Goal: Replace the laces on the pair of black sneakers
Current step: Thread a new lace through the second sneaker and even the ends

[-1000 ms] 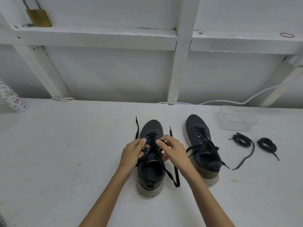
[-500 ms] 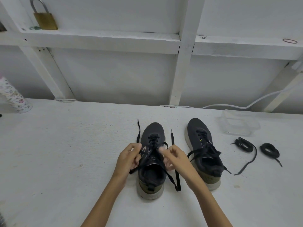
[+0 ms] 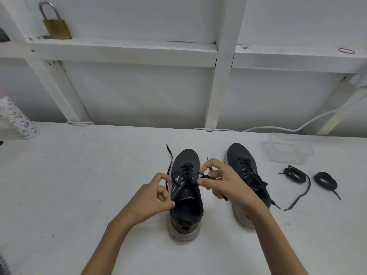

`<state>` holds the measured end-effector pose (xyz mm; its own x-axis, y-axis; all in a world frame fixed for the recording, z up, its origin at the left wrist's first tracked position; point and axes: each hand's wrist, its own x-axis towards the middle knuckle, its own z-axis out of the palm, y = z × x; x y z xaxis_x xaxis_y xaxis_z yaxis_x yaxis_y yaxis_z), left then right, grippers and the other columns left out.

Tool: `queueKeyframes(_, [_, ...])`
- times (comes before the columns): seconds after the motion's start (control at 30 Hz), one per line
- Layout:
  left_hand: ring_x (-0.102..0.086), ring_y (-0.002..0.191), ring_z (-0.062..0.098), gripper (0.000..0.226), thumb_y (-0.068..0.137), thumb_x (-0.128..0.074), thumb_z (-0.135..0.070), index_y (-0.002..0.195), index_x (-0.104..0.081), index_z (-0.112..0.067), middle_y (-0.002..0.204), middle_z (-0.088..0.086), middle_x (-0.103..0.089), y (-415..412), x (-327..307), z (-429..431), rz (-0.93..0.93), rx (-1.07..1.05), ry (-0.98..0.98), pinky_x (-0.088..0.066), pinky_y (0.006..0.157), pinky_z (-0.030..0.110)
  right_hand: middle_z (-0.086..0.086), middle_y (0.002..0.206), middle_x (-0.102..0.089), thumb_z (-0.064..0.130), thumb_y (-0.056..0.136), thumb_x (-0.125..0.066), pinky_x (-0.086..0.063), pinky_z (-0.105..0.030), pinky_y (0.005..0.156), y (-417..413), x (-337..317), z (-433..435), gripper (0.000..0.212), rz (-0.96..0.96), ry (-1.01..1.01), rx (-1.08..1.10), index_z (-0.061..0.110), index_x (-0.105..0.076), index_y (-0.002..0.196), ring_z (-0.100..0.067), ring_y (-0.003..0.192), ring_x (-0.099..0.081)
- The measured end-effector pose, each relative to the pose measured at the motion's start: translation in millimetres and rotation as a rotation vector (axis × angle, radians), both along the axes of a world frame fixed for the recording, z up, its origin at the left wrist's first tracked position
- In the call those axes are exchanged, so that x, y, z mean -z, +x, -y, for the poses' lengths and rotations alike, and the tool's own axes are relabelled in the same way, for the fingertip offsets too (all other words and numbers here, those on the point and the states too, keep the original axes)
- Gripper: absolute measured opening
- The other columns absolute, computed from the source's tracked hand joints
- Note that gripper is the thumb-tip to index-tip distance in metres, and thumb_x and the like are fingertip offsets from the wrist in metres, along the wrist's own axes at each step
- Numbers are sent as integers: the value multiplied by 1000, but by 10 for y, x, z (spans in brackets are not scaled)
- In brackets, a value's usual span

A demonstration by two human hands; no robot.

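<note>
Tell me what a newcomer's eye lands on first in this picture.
The two hands at centre draw the eye first: the left hand and the right hand each pinch the loose lace of the middle black sneaker on the white bench. The second sneaker stands just to its right, laced, with two coiled black laces lying beyond it. A brass padlock sits on the shelf at upper left.

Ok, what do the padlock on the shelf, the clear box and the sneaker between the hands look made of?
Padlock: brass-looking body with a dull yellow sheen; shackle silvery, likely steel.
Clear box: thin transparent plastic; the table shows through it.
Sneaker: matte dark knit or woven fabric upper; pale sole, probably rubber or foam.
</note>
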<state>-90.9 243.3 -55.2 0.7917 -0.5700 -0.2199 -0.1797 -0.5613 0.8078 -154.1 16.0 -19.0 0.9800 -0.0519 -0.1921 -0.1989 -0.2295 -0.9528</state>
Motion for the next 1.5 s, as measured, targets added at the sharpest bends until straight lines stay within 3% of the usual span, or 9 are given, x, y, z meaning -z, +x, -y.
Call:
queueKeyframes(0.1, [-68, 73, 17, 37, 86, -69, -14, 113, -50, -31, 81, 1, -67, 49, -142, 14, 33, -29, -145, -50, 82, 29, -2, 78, -64, 16, 82, -75, -38, -21, 48, 87, 5, -186, 23, 38, -158, -126, 24, -64, 101, -8, 51, -46])
queueKeyframes(0.2, [-65, 83, 10, 29, 88, -70, -17, 108, -56, -31, 85, -9, -66, 116, -306, 87, 195, -32, -237, -48, 80, 16, 6, 66, -57, 29, 80, -76, -37, -23, 55, 196, 101, -362, 25, 33, -431, -207, 34, -65, 101, -3, 52, -47])
queueKeyframes(0.37, [-59, 94, 9, 20, 86, -72, -14, 89, -63, -31, 89, -19, -65, 103, -288, 198, 607, -265, -330, -42, 84, 14, 8, 53, -60, 20, 84, -72, -39, -19, 49, 424, -87, -363, 17, 23, -372, -124, 17, -64, 69, 0, 45, -49])
queueKeyframes(0.5, [-62, 88, 9, 26, 74, -74, -41, 92, -58, -30, 88, -15, -65, -153, 24, 280, 372, -438, -488, -50, 81, 23, 8, 50, -54, 12, 84, -73, -34, -15, 42, 530, -312, -253, 25, 14, -207, -16, 14, -60, 64, -5, 43, -45])
queueKeyframes(0.6, [-52, 116, -2, 78, 53, -79, -60, 119, -45, -37, 122, -18, -56, -236, 304, 418, 18, -412, -400, -42, 97, 20, 6, 50, -49, 12, 86, -73, -30, -17, 41, 553, -403, -228, 23, 21, -111, -18, 8, -57, 69, -7, 41, -36])
queueKeyframes(0.7, [-35, 138, 9, 126, 47, -82, -67, 150, -19, -29, 151, -10, -33, -145, 436, 577, -118, -386, -314, -35, 109, 27, 1, 51, -47, 15, 87, -73, -29, -20, 44, 558, -443, -253, 29, 32, -79, -60, 9, -53, 67, -10, 44, -34])
queueKeyframes(0.97, [-44, 132, 13, 110, 63, -87, -44, 147, -18, -32, 147, -8, -40, -14, 494, 684, -53, -341, -286, -42, 97, 28, -9, 59, -48, 8, 85, -73, -35, -16, 48, 481, -566, -275, 32, 27, 73, -107, 9, -51, 62, -13, 50, -37])
queueKeyframes(1.13, [-40, 128, 6, 106, 67, -88, -36, 147, -19, -30, 147, -9, -38, -29, 501, 666, -134, -337, -345, -35, 99, 24, -16, 75, -47, 7, 76, -71, -19, -19, 47, 467, -868, -262, 23, 100, 361, -77, 4, -52, 64, -10, 47, -25])
queueKeyframes(1.5, [-38, 135, 8, 103, 64, -87, -46, 146, -29, -27, 147, -12, -39, -17, 538, 663, -138, -350, -325, -34, 103, 23, -16, 72, -54, 7, 70, -74, -14, -20, 49, 515, -1062, -218, 21, 118, 308, -111, -2, -55, 74, -12, 50, -23])
